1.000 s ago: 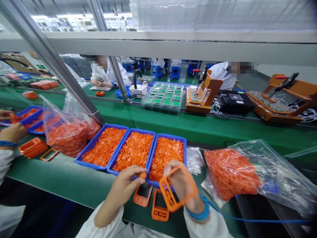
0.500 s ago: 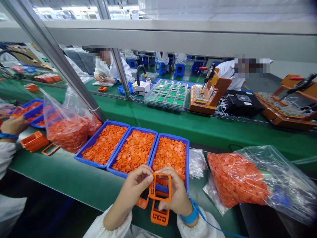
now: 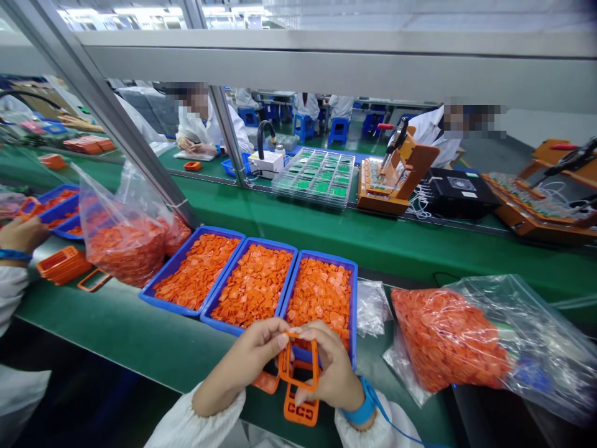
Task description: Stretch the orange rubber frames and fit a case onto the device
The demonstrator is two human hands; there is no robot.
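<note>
Above the green bench's near edge, both hands are on the orange frame: my left hand pinches its upper corner, fingers nearly closed, and my right hand curls half-open round its side, just before the rightmost blue tray.

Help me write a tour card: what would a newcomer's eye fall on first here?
Likely the three blue trays full of small orange pieces, side by side mid-bench. Next, the bulging clear bag to their right. At their near edge, the left hand and right hand hold an orange frame.
</note>
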